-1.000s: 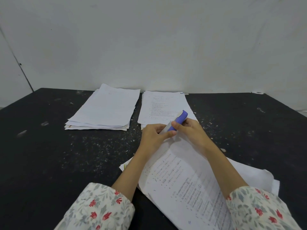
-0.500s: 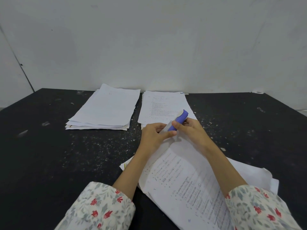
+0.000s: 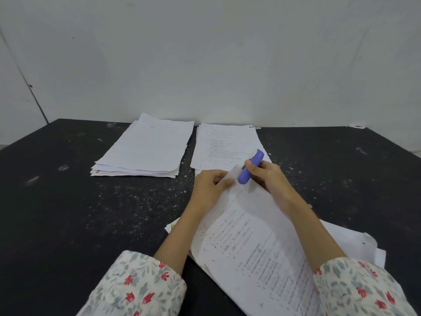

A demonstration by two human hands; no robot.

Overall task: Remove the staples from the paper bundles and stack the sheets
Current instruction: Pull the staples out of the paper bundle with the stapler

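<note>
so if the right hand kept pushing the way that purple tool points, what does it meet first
The right hand aims the purple staple remover down and left, so it would probably first meet the bundle corner pinched by the left hand. Depth is hard to judge.

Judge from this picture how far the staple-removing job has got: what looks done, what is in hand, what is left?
Done, apparently: two stacks at the table's far edge, left stack and right stack. In hand: left hand pinches the bundle corner; right hand holds the purple staple remover there. Left: papers underneath.
</note>
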